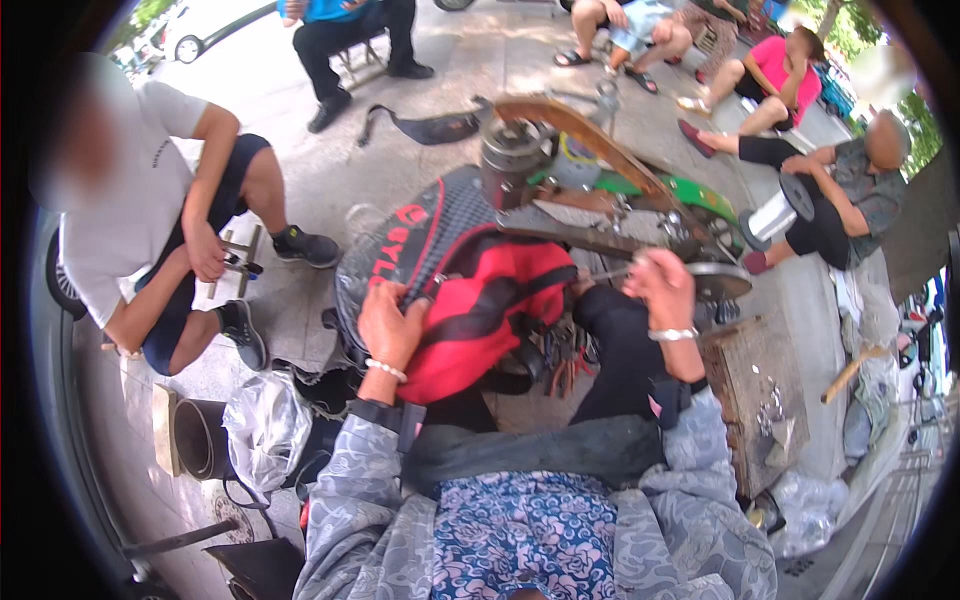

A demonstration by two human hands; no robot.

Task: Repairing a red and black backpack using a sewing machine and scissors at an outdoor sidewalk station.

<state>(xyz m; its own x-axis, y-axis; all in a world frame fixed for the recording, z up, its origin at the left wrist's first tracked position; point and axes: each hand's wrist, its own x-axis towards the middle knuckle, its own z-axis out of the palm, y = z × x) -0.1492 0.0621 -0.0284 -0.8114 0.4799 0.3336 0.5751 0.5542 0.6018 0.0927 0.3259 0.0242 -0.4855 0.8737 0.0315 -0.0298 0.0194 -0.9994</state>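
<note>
A red, black and grey bag [490,290] lies across my lap, its upper part under the arm of a hand-operated sewing machine [560,225]. My left hand [390,328] grips the bag's near left side, thumb over the red cloth. My right hand [664,288] is raised to the right of the bag, just left of the machine's metal wheel [722,282]. Its fingers are curled and slightly blurred. A thin light rod [612,273] runs from them toward the bag; its kind does not show.
Pliers and other hand tools [570,365] lie between my legs. A wooden board [760,400] with small metal bits stands at my right, a clear plastic bag [265,425] at my left. One person [150,210] sits close on the left; another [850,190] at the right has a white spool [778,212] close by.
</note>
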